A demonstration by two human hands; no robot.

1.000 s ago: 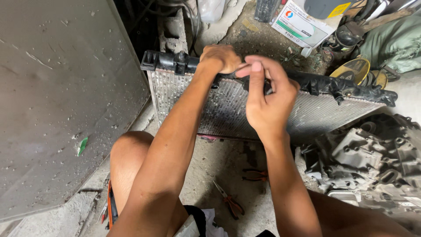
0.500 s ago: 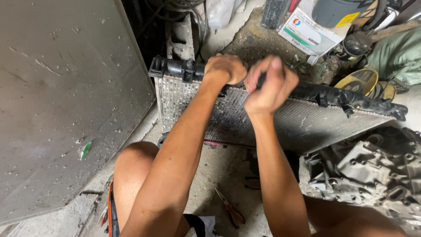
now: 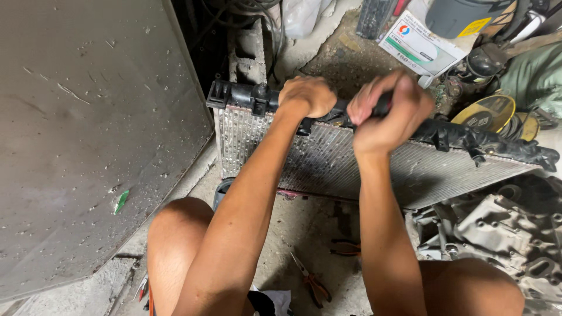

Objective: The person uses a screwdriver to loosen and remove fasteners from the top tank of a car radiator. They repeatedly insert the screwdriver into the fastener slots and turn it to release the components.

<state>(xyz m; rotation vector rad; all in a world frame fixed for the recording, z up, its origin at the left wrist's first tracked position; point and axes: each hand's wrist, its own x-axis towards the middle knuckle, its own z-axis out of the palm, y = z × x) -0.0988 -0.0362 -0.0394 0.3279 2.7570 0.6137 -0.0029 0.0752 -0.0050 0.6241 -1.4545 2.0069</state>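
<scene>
Gritty floor; right hand (image 3: 389, 114) now fisted on radiator (image 3: 351, 164) tank, left hand (image 3: 307, 96) fingers clamped.

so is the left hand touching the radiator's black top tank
Touching. The head view shows the left hand closed over the black top tank of the radiator, with no gap between them.

Looking like a rough auto repair workshop: car radiator (image 3: 374, 158) standing on dusty concrete floor (image 3: 298, 228), greasy engine casting (image 3: 497, 234) lying beside it, pliers (image 3: 313, 282) lying loose, possibly oil containers (image 3: 456, 17) crowding behind.
</scene>
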